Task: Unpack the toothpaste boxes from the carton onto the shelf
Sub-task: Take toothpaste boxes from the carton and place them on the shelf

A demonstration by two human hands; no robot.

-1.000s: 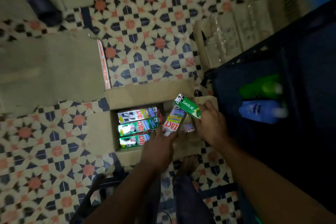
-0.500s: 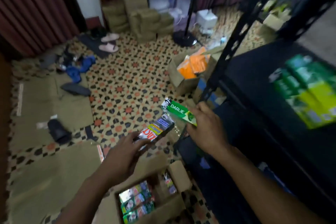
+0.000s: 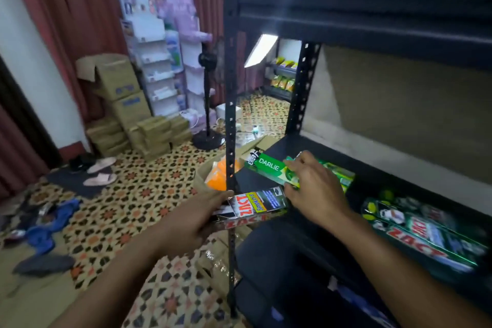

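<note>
Both hands have risen from the floor carton to shelf height since the earlier frame, and the carton itself is out of sight. Head view: right hand (image 3: 314, 189) clamped on a green Darlie box (image 3: 269, 169), held over the black shelf (image 3: 378, 165) against green boxes already lying there; left hand (image 3: 194, 224) closed around a red-and-black Zact box (image 3: 255, 204) at the shelf's front upright (image 3: 230, 114). Further Zact boxes (image 3: 423, 234) lie flat on the shelf, right, blurred.

To your far left, stacked brown cartons (image 3: 119, 93) stand against the red curtain (image 3: 66, 8) — a standing fan (image 3: 209, 98) just to their right. Pale slippers (image 3: 99, 172) lie on the patterned floor tiles (image 3: 149, 194), and blue clothes (image 3: 48, 224) lie scattered nearer, at left.
</note>
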